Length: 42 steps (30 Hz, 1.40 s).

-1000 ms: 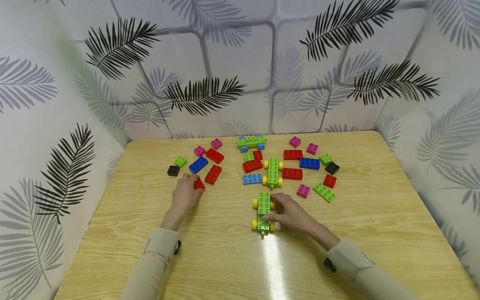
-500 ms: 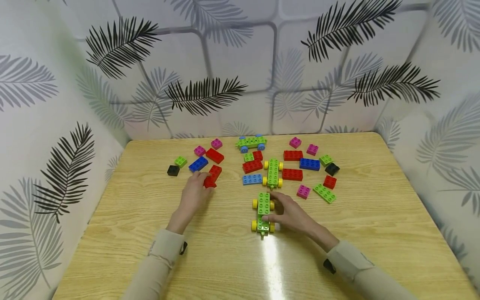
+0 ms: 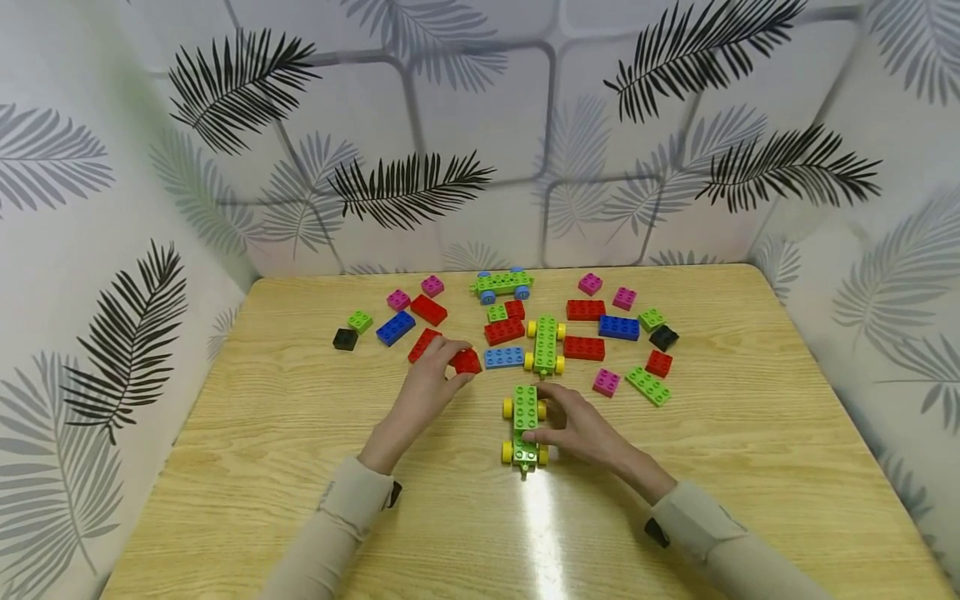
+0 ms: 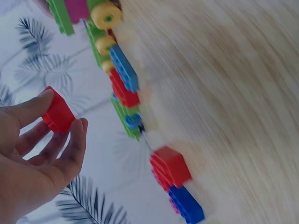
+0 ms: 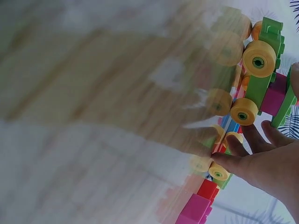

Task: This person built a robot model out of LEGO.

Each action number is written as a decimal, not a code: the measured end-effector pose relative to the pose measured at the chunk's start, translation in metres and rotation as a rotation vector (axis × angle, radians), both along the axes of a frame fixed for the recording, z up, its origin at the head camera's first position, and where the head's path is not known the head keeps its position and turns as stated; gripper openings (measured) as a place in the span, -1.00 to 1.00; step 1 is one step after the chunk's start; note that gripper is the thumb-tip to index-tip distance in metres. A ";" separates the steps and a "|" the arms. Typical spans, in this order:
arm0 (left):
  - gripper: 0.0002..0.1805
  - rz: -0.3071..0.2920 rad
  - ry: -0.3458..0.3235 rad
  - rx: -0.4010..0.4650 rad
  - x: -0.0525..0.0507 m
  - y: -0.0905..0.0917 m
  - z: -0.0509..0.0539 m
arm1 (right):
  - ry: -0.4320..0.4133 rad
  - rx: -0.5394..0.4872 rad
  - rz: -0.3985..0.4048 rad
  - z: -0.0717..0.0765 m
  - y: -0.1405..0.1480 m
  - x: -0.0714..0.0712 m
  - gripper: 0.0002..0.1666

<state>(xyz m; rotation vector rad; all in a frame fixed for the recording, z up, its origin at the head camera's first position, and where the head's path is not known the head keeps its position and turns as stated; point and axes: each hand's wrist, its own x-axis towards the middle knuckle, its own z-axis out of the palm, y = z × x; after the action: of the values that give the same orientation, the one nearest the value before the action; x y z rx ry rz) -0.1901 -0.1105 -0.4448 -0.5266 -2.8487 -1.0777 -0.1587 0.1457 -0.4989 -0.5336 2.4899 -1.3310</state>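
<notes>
Now farther right, red brick (image 3: pixel 467 362), pinched by left fingers (image 4: pixel 75 141), apparently lifted

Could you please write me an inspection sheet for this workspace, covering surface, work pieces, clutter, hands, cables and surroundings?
Surface: wooden table, showing a bright reflection.
Work pieces: red block; yellow-wheeled green car with a pink block between its green parts.
Clutter: loose bricks, blue-wheeled base, second yellow-wheeled base.
Hands: left hand pinches the red block; right hand grips the car.
Cables: nothing seen.
Surroundings: leaf-patterned walls behind and on both sides.
</notes>
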 end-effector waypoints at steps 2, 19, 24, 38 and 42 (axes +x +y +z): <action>-0.58 -0.037 -0.009 0.022 0.003 0.007 0.002 | -0.005 0.010 -0.007 0.001 0.000 0.001 0.02; -0.58 -0.243 -0.040 0.015 0.010 0.042 -0.004 | 0.009 0.047 -0.023 0.003 -0.001 0.002 -0.02; -0.56 -0.248 -0.059 -0.021 0.011 0.046 -0.006 | 0.030 0.050 -0.014 0.003 -0.001 0.002 -0.04; -0.53 -0.277 -0.060 -0.092 0.011 0.051 -0.010 | 0.049 0.026 -0.004 0.002 -0.002 0.002 -0.08; -0.53 -0.290 -0.053 -0.104 0.011 0.052 -0.010 | 0.059 0.019 0.003 0.002 -0.002 0.002 -0.12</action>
<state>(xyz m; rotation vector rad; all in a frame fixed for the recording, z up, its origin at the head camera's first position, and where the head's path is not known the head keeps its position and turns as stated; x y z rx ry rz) -0.1790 -0.0583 -0.4548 -0.9571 -2.9522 -0.9944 -0.1569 0.1439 -0.4970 -0.5805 2.5447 -1.3079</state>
